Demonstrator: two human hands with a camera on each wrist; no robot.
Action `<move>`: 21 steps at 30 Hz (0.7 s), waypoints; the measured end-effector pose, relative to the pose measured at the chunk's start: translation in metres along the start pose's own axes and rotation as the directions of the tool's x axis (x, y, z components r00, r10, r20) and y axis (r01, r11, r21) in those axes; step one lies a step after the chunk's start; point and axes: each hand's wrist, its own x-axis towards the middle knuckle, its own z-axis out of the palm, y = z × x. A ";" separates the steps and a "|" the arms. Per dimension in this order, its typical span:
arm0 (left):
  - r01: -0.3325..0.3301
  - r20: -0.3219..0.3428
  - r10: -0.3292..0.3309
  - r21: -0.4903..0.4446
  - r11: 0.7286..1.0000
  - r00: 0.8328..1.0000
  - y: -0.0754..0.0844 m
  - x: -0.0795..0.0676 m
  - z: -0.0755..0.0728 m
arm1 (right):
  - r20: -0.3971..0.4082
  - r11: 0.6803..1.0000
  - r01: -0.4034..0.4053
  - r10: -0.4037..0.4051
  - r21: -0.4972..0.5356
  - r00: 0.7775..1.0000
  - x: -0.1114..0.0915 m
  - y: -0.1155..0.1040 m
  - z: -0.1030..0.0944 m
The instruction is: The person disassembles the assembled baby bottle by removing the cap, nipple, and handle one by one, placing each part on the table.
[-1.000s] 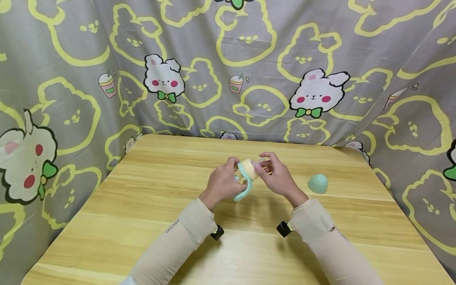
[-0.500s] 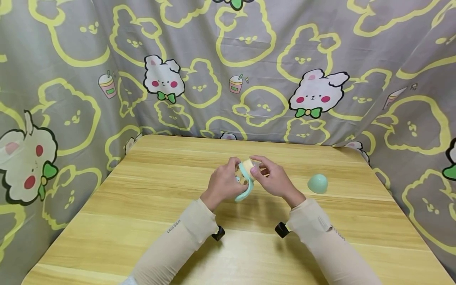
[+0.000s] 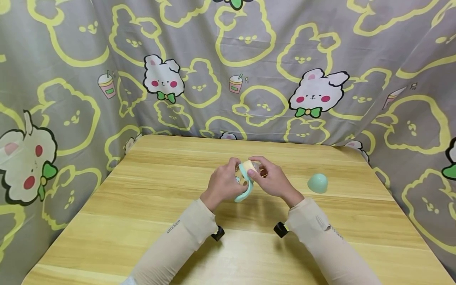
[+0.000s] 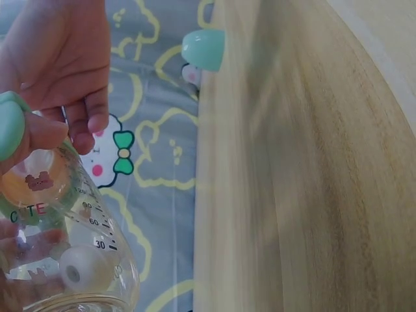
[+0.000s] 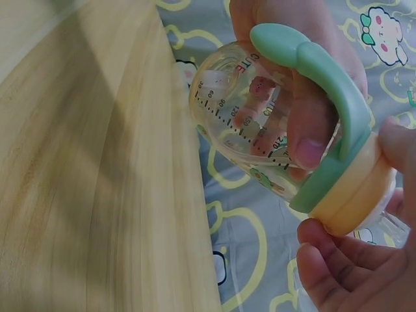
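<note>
Our left fingers (image 5: 311, 133) are curled round a clear bottle (image 5: 224, 136), while our right fingers (image 5: 322, 270) pinch its peach collar (image 5: 354, 188), only part-way spread. So it's tilted between both sets, off the tabletop (image 3: 107, 221). We'd guess it's light, stiff and kinda slippery on the smooth body; the green handle (image 5: 341, 97) arching over our left thumb looks like the safer hold. The clear tip (image 5: 393, 226) is mostly hidden behind our right fingers, and we can't tell what the pale ball (image 4: 86, 268) inside is.
</note>
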 end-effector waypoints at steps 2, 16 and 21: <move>-0.003 0.000 0.003 0.003 1.000 1.000 0.000 0.000 0.000 | 0.005 1.000 -0.007 0.007 0.012 1.000 0.000 0.000 0.000; -0.054 -0.017 0.055 0.037 0.998 0.998 -0.001 0.000 0.000 | 0.006 0.997 0.033 -0.033 -0.068 0.999 0.001 0.000 0.002; -0.056 -0.007 0.057 0.028 0.998 0.998 -0.001 0.000 0.001 | -0.023 0.998 -0.011 0.010 -0.055 1.000 0.001 -0.002 0.004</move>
